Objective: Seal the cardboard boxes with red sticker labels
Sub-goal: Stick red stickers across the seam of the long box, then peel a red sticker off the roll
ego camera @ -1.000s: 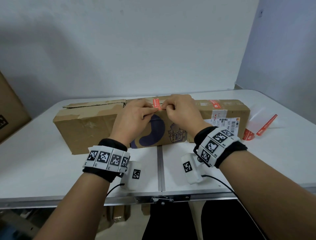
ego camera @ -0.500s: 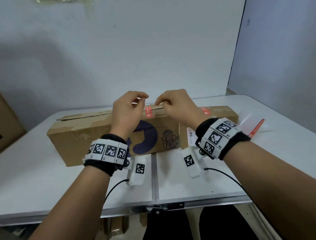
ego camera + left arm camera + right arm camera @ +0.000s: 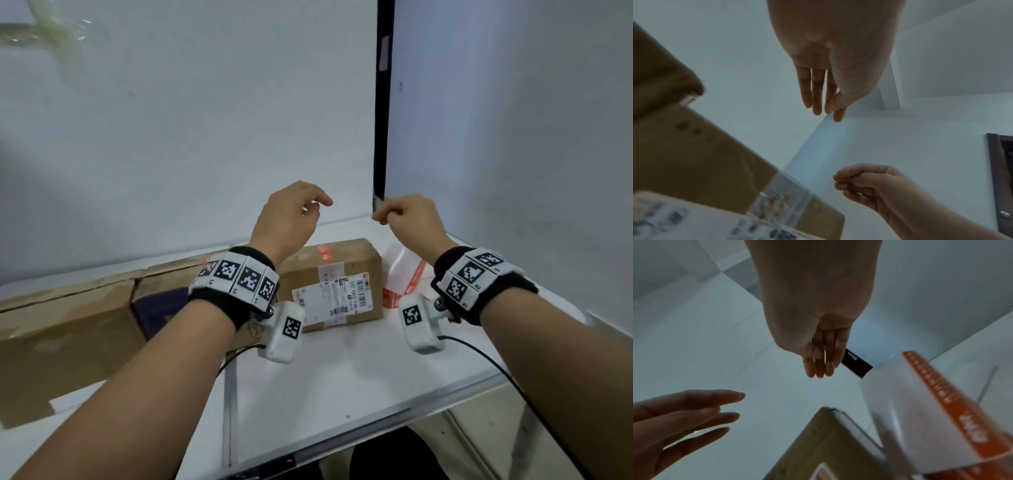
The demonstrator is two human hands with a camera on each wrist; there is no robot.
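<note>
Both hands raised above the table, clear of the box. Left hand [image 3: 289, 219] in mid-frame of the head view: fingers loosely spread and relaxed, nothing held; in the right wrist view it shows at lower left with fingers extended. Right hand [image 3: 409, 219] just right of centre: fingers curled in loosely, thumb tip against the forefinger; no sticker visible between them in the head view or in the left wrist view, so apparently empty, though a small scrap cannot be ruled out.

Long cardboard box [image 3: 335, 284] lying across the left and middle of the frame on the white table [image 3: 342, 377], shipping label [image 3: 334, 296] on its near face. One red sticker [image 3: 324, 255] visible on the top edge near the right end, folded over the seam. A second red patch just glimpsed beside the left wrist band, mostly hidden; cannot tell how well it sits. Sheet of red sticker labels [image 3: 404, 277] on its white backing to the right of the box, just beside its end, below the right hand.

Judged progress: well along on this box, at least one seal in place. Left end of the lid looks uneven and possibly unsealed. Likely left: more stickers from the sheet, and any further boxes out of frame.
</note>
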